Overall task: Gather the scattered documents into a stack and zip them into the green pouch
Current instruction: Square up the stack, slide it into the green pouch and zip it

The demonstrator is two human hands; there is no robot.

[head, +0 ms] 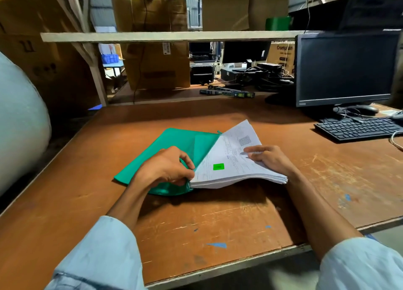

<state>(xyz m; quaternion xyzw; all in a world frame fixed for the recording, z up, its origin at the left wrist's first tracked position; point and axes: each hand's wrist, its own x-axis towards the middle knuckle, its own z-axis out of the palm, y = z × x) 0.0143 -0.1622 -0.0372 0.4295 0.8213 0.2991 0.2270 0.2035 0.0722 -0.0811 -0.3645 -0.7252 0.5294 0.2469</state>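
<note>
At mid-tabletop: I see the green pouch [157,150] lying flat on the worn brown tabletop [218,220], its mouth turned to the right and gaping.
Document stack: the thick white document stack [231,158] lies just right of the pouch. Its left edge is at the open mouth, with green fabric showing above and below that edge. Most of the stack is outside the pouch. The top sheets bow upward and the far corner curls up.
Sticker: a small bright green sticker [218,166] sits on the top sheet, near its left edge.
Left hand: the left hand [165,169] rests at the pouch's mouth. Its fingers [187,160] are curled, and thumb and forefinger pinch the green fabric right beside the stack's near-left corner.
Right hand: the right hand [270,158] holds the stack's right side, fingers bent over the top sheet. I cannot see the thumb. That side looks lifted off the tabletop.
Sleeves: a pale blue left sleeve [96,257] and right sleeve [362,265] fill the bottom corners of my view.
Right rear: a black monitor [346,69] with a dark screen stands there. A black keyboard [357,128] lies in front of it and a mouse [366,109] sits by its foot.
Rear: a pale shelf board [152,36] spans above the back edge, and a cardboard box [152,56] stands behind it.
</note>
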